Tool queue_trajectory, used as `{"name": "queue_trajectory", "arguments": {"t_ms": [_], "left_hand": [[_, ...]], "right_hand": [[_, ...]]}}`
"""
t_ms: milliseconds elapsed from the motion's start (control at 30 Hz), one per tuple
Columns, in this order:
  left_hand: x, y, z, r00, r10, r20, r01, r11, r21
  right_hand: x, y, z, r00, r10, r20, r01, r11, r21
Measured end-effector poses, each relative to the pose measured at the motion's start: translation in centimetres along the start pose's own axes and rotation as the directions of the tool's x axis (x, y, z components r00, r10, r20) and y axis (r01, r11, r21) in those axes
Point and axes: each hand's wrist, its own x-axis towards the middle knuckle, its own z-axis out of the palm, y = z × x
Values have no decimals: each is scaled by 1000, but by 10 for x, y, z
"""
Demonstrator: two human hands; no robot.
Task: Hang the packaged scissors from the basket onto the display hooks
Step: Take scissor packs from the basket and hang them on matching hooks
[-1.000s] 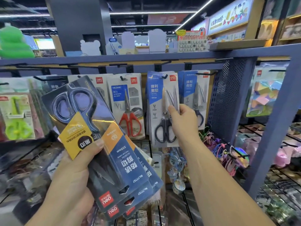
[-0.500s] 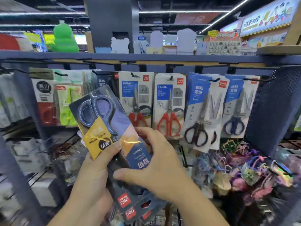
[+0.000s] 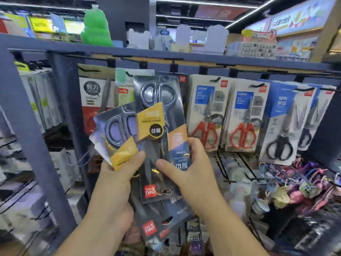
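Observation:
My left hand (image 3: 114, 183) grips a small stack of dark scissors packs (image 3: 118, 137) with yellow and orange labels, held upside down. My right hand (image 3: 188, 174) pinches the front pack (image 3: 158, 122) of that stack, thumb on its face and fingers behind its right edge; this pack stands upright above the others. Behind them, display hooks (image 3: 215, 80) under the blue shelf rail carry hung packs: red-handled scissors (image 3: 206, 115) and black-handled scissors (image 3: 284, 126) to the right. No basket is in view.
A blue shelf frame post (image 3: 24, 137) stands at the left, with more packaged goods behind it. Colourful hair accessories (image 3: 295, 183) hang low at the right. A perforated blue side panel (image 3: 324, 130) closes the rack at the right. A green toy (image 3: 96, 26) sits on top.
My right hand left the hung black-handled pack, came back to the stack and drew the front pack upward. The view swung left, so the hung packs now sit further right.

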Motion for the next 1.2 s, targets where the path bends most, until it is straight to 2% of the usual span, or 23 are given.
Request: {"name": "queue_trajectory", "arguments": {"t_ms": [100, 200, 267, 433, 533, 667, 767, 833, 933, 1033, 1133, 1200], "left_hand": [[13, 9, -23, 1000, -11, -6, 11, 1000, -2], [25, 21, -42, 998, 20, -59, -21, 1000, -15], [29, 27, -49, 999, 35, -40, -36, 999, -20], [26, 35, -51, 999, -17, 42, 20, 998, -60], [26, 37, -53, 997, -60, 48, 62, 996, -56], [30, 42, -61, 999, -39, 35, 40, 999, -31], [34, 45, -65, 1000, -18, 21, 18, 999, -37], [36, 45, -64, 1000, 1, 8, -1, 999, -37], [38, 44, -62, 1000, 20, 3, -20, 1000, -21], [40, 42, -62, 999, 30, 18, -30, 1000, -4], [40, 37, -60, 998, 43, 43, -44, 998, 36], [41, 33, -59, 998, 46, 42, -49, 997, 60]], "right_hand": [[-2, -8, 21, 995, 62, 80, -63, 998, 7], [-7, -17, 33, 976, 148, 160, -135, 987, -87], [-11, -17, 39, 978, 174, 112, -165, 983, -84], [-24, -19, 46, 991, 135, 10, -135, 983, 121], [-27, -25, 42, 982, 125, -144, -100, 981, 167], [-30, -37, 25, 915, 89, -393, 6, 972, 235], [-32, -44, 1, 868, 140, -476, 46, 933, 357], [-31, -46, -17, 848, 148, -509, 51, 933, 355], [-26, -44, -39, 806, 87, -585, 65, 970, 235], [-20, -40, -52, 781, -58, -621, 17, 997, -72], [-12, -40, -57, 800, -142, -583, -79, 938, -338], [-8, -43, -60, 814, -121, -567, -155, 897, -414]]}}
